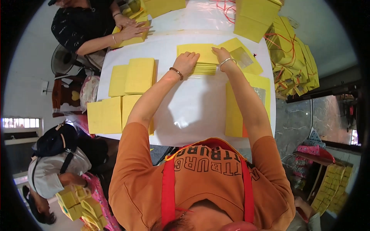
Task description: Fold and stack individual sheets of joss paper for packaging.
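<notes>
Head view — looking down on a white table (192,111), with an orange-brown shirt (210,175) and red straps (169,188) beyond its near edge. At upper left, a person in a dark top (81,25), seen with both hands laid on a yellow block (125,41) at the table's edge. Beyond the right edge, a heap of yellow bags (295,63), tied with red cord. At the far right corner of the table, a tall yellow pile (254,19). Along the left side, several yellow stacks (140,77), set close together. Under the right forearm, a flat yellow piece (235,104). Between both hands, well apart from the stacks on the left, a small yellow stack (206,57), lying on the table with layered edges along its near side. Grasping its left side with bent fingers of the left hand (186,63). Pinching its far right corner with fingers of the right hand (222,56) — likewise closed on the stack. On the left wrist, a brown bracelet (177,72); on the right, a silver bangle (227,61)
</notes>
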Motion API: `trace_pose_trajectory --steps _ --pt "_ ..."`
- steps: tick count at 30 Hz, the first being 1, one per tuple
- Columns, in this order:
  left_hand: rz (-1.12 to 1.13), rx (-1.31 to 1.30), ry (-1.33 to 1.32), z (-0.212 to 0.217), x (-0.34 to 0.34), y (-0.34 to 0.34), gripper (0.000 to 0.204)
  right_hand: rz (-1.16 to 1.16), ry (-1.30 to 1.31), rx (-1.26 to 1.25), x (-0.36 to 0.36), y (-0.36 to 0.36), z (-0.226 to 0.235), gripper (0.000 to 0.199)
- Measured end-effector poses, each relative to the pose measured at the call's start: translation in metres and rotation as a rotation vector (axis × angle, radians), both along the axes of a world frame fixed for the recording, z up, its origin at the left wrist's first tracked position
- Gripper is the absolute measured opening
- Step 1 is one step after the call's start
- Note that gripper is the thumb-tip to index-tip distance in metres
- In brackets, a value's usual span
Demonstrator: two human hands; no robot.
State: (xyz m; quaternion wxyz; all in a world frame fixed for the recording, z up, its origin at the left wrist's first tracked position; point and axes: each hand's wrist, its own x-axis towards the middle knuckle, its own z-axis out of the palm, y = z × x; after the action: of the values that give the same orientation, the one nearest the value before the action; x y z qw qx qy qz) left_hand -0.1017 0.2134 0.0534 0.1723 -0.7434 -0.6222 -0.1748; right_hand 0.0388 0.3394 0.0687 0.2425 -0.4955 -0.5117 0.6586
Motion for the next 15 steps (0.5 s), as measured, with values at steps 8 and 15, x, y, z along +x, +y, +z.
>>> trace_pose_trajectory --steps 8,15 --pt "0.006 0.057 -0.030 0.005 -0.011 -0.004 0.025 0.065 -0.049 0.025 -0.013 0.009 -0.016 0.076" --pt "0.122 -0.264 -0.480 0.017 -0.019 -0.006 0.051 0.074 0.071 0.040 -0.010 -0.006 -0.057 0.062"
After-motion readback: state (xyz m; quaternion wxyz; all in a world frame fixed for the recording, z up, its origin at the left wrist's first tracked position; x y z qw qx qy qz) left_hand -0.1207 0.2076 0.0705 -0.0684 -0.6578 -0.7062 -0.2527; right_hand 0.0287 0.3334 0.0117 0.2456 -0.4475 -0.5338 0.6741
